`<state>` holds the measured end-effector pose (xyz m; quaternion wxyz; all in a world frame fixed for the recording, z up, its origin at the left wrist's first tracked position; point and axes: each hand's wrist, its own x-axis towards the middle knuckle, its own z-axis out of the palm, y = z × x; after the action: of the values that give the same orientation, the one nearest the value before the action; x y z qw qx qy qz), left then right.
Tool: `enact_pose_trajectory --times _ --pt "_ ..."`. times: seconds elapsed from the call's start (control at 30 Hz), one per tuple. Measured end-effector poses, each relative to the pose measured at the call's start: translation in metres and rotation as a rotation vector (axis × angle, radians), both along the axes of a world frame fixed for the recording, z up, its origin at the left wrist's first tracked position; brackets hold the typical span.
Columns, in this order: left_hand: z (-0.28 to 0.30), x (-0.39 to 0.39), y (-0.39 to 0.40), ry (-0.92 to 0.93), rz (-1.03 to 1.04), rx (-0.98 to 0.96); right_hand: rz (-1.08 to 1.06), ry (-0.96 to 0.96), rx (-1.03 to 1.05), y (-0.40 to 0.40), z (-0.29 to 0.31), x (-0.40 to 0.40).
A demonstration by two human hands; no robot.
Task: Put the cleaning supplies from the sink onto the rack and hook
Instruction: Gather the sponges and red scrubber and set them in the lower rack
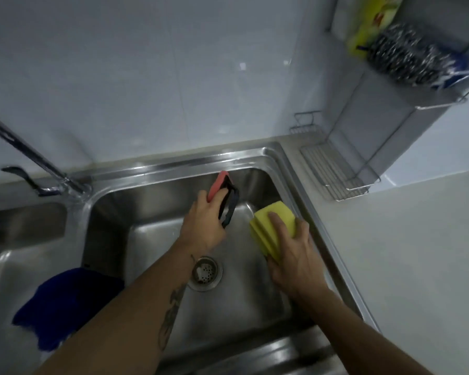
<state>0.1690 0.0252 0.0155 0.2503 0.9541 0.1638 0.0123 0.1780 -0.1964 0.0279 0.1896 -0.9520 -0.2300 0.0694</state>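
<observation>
My left hand [205, 226] is closed around a scrubber with a pink-red pad and a dark handle [225, 197], held above the steel sink [152, 215] near its back wall. My right hand [295, 253] grips a yellow sponge [271, 226] at the sink's right side. A blue cloth [65, 304] hangs over the divider at the sink's left. On the right wall, a wire rack's upper shelf [441, 104] holds steel wool [406, 58] and a yellow packet [368, 25]. Its lower shelf [333, 169] sits beside the sink, bare. I cannot make out a hook.
A tap [30, 155] rises at the back left over a second basin [19, 226]. The drain strainer [205, 272] lies in the sink's floor between my forearms. A pale countertop [417, 253] spreads to the right. Tiled wall stands behind.
</observation>
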Motion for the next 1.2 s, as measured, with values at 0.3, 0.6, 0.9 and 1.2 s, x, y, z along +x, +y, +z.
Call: enact_pose_trajectory --times 0.3,0.6,0.9,1.2 --pt "0.105 0.029 -0.023 -0.224 -0.172 0.309 -0.155 -0.198 0.141 -0.036 0.099 0.067" --pt "0.150 0.091 -0.081 -0.193 -0.188 0.464 -0.220 -0.206 0.129 -0.066 0.110 0.162" --pt "0.154 0.116 -0.095 -0.076 -0.107 0.507 -0.124 -0.033 0.014 -0.060 0.082 0.207" --pt "0.160 0.135 -0.083 -0.039 -0.100 0.498 0.135 -0.306 0.058 -0.026 0.063 0.264"
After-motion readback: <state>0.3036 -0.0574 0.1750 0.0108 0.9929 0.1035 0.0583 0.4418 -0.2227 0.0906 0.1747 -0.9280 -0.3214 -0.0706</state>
